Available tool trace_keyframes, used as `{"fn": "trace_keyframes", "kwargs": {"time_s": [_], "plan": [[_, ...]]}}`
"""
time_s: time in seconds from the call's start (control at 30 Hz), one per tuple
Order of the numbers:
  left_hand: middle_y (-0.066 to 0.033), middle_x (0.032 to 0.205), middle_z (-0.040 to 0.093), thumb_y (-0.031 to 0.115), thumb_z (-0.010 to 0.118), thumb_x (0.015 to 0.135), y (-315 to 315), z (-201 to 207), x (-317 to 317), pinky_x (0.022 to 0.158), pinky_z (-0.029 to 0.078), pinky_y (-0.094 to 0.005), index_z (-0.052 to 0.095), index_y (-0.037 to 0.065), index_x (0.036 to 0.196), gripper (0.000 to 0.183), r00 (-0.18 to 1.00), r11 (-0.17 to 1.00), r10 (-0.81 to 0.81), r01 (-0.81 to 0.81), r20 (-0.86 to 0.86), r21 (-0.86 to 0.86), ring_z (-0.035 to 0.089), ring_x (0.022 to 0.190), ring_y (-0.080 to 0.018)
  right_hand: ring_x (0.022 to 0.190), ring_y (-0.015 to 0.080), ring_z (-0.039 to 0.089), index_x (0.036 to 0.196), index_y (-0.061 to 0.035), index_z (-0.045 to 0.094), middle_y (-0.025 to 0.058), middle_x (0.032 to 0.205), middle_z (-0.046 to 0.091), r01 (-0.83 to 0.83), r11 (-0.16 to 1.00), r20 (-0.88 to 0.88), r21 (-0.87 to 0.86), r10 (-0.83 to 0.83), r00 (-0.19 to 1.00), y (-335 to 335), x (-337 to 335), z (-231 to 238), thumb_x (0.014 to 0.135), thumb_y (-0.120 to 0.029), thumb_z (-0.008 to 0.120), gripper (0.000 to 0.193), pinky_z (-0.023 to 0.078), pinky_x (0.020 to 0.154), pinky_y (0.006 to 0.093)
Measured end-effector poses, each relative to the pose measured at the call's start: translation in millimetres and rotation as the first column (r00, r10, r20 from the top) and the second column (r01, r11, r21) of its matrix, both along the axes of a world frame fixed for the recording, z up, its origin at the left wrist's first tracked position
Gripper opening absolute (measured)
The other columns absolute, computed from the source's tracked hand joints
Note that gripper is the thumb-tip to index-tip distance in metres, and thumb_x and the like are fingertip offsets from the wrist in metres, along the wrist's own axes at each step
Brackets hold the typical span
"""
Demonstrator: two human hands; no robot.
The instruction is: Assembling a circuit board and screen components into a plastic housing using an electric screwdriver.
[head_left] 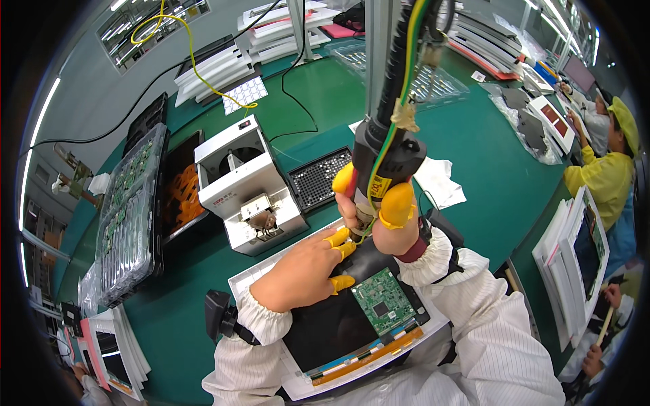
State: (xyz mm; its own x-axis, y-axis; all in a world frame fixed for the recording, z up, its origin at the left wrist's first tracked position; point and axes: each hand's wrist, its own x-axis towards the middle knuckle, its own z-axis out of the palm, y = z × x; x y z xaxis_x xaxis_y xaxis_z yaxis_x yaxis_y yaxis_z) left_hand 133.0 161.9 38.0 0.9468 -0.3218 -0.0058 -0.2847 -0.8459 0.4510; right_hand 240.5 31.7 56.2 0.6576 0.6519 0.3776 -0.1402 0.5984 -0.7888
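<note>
the right grip (391, 233) clasps a black screwdriver (384, 152); the left grip (298, 274) lies spread over a white-framed panel (318, 331) bearing a green circuit board (371, 292) at the counter's (169, 331) near edge.

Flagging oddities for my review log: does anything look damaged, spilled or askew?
Mildly: ragged tan wrapping, perhaps tape, bunches around the green-yellow cable above the black tool in the right hand, looking makeshift. A creased white sheet lies loose beyond. No spill shows.

Yellow finger cots (397, 203) on left hand (298, 274), right hand (391, 237); behind them white gathered cuffs (265, 318), pinstriped sleeves (497, 331), black strapped units (218, 314).
</note>
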Motion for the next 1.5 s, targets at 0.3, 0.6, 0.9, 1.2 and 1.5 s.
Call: {"fn": "trace_keyframes", "kwargs": {"time_s": [0.3,0.6,0.9,1.2,1.5], "plan": [[-0.0208,0.088,0.060,0.022,0.067,0.077,-5,14,1,0.090,0.043,-0.0385,0.062,-0.007,0.084,0.030,0.999,0.999,-0.016,0.018,-0.041,0.047,0.056,0.095,-0.0346,0.056,0.0042,0.050,0.099,-0.0009,0.053,0.0008,0.071,0.057,0.000,0.999,0.060,0.038,-0.002,0.998,-4,3,-1,0.085,-0.009,0.059,0.018,0.039,0.048,0.0196],[-0.0224,0.091,0.059,0.022,0.067,0.079,-3,4,-2,0.086,0.044,-0.0411,0.060,-0.007,0.096,0.035,0.978,0.998,-0.058,0.063,0.198,-0.018,0.054,0.097,-0.0348,0.052,0.0138,0.048,0.117,-0.0048,0.047,0.0069,0.067,0.050,0.040,0.989,0.150,0.144,-0.062,0.987,-31,29,24,0.068,-0.086,0.034,0.095,0.040,0.043,0.0253],[-0.0248,0.115,0.054,0.023,0.066,0.082,-10,34,-9,0.090,0.043,-0.0386,0.052,-0.010,0.117,0.050,0.980,0.989,0.099,-0.078,-0.171,0.123,0.052,0.096,-0.0341,0.057,0.0106,0.051,0.111,0.0024,0.051,0.0067,0.074,0.055,0.484,0.871,0.331,0.086,-0.483,0.811,-65,76,12,0.090,-0.051,0.046,0.058,0.042,0.053,0.0217],[-0.0182,0.085,0.056,0.024,0.068,0.080,-9,34,-11,0.078,0.045,-0.0378,0.056,-0.008,0.112,0.046,0.983,0.977,0.146,-0.125,-0.114,0.173,0.053,0.085,-0.0317,0.059,0.0084,0.052,0.110,0.0029,0.050,0.0054,0.075,0.056,0.521,0.854,0.465,0.012,-0.466,0.753,-55,71,0,0.092,-0.047,0.049,0.053,0.043,0.055,0.0204],[-0.0161,0.078,0.054,0.025,0.070,0.078,-3,54,-31,0.068,0.044,-0.0390,0.059,-0.007,0.102,0.041,0.975,0.952,0.223,-0.216,-0.010,0.219,0.052,0.076,-0.0305,0.057,0.0083,0.051,0.111,0.0023,0.050,0.0050,0.074,0.055,0.503,0.864,0.426,0.011,-0.460,0.779,-56,74,3,0.091,-0.048,0.052,0.054,0.042,0.053,0.0203]]}}
